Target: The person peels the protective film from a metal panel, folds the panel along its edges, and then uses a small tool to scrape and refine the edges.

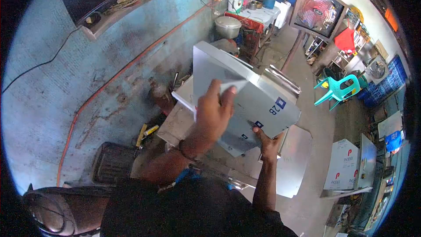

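The right hand's grip is closed over the near right edge of a folded metal box, thumb laid on the face close to a small dark-blue printed square, the other fingers mostly hidden behind; the left hand, a dark band round its wrist, is raised before the box's left part, index finger and thumb a little apart, and a pale, blurred wedge shows beside the thumb tip, though I cannot tell whether that grip has hold of it. The box stands tilted above the table, its face smooth, grey and dully shiny, marked "2B" toward the right, with a straight bent flange along the far edge. A flat, silvery sheet with rounded corners lies to the right. On the left the blue wall is rough and stained; far right stand a square-framed fan and a glossy green plastic chair
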`<state>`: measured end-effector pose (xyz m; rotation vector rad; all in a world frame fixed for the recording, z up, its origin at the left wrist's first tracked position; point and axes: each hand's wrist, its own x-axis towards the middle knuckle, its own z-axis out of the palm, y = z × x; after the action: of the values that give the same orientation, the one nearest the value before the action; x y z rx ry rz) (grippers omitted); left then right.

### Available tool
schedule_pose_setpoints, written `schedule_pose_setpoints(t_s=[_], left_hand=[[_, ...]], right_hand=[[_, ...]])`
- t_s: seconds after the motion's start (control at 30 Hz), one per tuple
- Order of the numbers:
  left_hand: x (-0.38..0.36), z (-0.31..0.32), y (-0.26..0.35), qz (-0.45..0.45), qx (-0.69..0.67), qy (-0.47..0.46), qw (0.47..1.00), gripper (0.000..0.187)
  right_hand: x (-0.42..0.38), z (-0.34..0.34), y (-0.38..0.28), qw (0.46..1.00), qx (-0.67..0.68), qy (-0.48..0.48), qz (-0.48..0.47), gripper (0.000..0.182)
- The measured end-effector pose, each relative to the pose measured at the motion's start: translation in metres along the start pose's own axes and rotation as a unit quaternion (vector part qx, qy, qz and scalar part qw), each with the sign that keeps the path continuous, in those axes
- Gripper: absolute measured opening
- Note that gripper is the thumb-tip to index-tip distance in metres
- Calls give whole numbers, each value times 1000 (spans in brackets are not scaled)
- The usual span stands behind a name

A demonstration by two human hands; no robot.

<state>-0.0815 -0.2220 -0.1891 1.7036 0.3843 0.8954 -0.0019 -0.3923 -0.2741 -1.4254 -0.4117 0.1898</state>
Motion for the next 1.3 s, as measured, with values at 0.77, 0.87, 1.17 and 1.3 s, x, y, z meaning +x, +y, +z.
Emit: schedule_pose_setpoints(t_s=[0.77, 0.87, 1.17, 1.3], left_hand=[[13, 7, 11, 1, -52, 39, 998, 24], [-6, 30, 9, 33, -23, 13, 999, 27], [-14, 42, 5, 96, 72, -31, 992, 26], [7, 32, 32, -17, -122, -4, 992, 25]], right_hand=[[3, -3, 15, 998, -29, -52, -18, 27], [2, -1, 11, 999, 28, -42, 1, 27], [4, -1, 12, 997, 60, -41, 7, 25], [3, -1, 3, 998, 6, -60, 21, 20]])
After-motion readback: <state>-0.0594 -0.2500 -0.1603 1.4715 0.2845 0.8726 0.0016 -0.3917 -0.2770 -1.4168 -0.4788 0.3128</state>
